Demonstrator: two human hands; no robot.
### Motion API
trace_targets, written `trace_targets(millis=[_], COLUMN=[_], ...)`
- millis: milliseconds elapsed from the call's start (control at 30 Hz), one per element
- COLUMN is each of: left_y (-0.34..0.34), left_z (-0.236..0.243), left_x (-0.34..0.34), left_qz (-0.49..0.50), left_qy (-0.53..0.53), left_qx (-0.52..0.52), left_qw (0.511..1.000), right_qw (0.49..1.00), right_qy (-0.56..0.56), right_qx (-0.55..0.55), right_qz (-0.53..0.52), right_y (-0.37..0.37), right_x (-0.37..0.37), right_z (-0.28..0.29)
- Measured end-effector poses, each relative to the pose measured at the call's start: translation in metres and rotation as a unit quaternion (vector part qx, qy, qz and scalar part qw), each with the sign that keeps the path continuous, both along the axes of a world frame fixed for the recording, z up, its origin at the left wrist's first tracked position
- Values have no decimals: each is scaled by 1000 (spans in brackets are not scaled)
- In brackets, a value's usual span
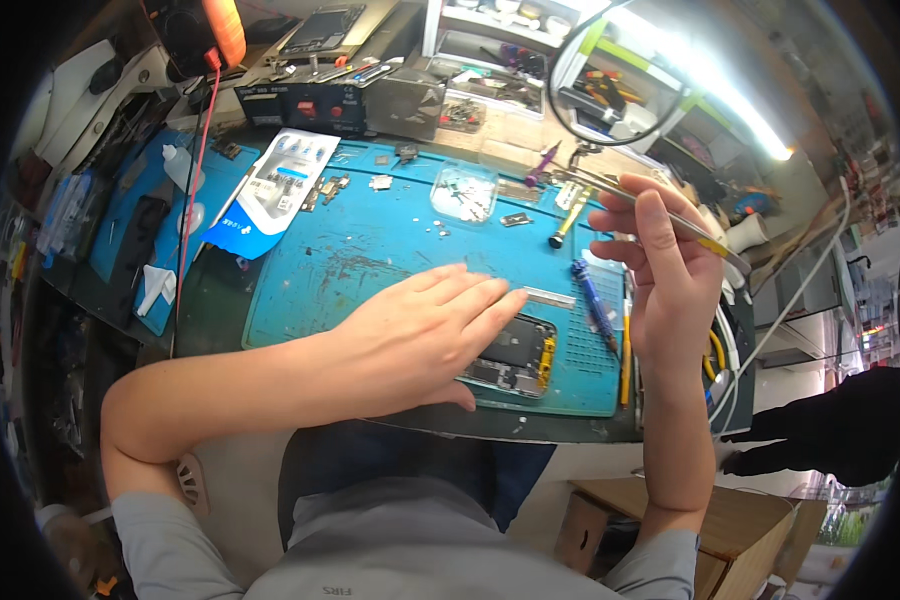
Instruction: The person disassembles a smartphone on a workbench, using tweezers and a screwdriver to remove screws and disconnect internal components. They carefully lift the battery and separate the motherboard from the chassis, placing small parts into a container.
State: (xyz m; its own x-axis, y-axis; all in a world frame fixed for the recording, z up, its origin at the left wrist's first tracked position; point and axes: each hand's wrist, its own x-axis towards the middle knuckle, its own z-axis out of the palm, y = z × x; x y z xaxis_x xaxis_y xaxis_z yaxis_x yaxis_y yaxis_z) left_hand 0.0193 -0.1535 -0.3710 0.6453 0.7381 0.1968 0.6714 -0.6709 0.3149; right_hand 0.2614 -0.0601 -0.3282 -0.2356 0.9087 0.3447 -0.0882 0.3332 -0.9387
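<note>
An opened smartphone (516,350) lies on the blue work mat (320,285), its inner parts and a yellow strip along its right end exposed. My left hand (415,325) is stretched flat over the phone's left part, palm down, and hides it; whether it touches the phone I cannot tell. Raised over the mat's right side, my right hand (670,260) pinches a pair of metal tweezers (697,232), their tips pointing up and left. A thin silver strip (550,297) lies just beyond the phone. Right of it rests a blue screwdriver (594,297).
A clear box of small parts (464,191) and a white-and-blue packet (275,190) lie farther back. A round magnifier (555,80) stands at the back right. A red cable (202,150) hangs at left; a white cable (785,320) runs along the right.
</note>
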Motion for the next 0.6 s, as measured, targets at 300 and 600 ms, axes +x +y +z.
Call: trace_targets(millis=[300,600], left_y=[16,-25], left_z=[46,40], left_x=[35,6], left_qz=[-76,-274], left_qy=[281,429], left_qx=[-52,300], left_qw=[955,807], right_qw=[994,780], right_qy=[-84,-471], right_qx=[-14,401], right_qz=[-67,-92], right_y=[-22,-31], right_x=[71,101], right_z=[-8,-40])
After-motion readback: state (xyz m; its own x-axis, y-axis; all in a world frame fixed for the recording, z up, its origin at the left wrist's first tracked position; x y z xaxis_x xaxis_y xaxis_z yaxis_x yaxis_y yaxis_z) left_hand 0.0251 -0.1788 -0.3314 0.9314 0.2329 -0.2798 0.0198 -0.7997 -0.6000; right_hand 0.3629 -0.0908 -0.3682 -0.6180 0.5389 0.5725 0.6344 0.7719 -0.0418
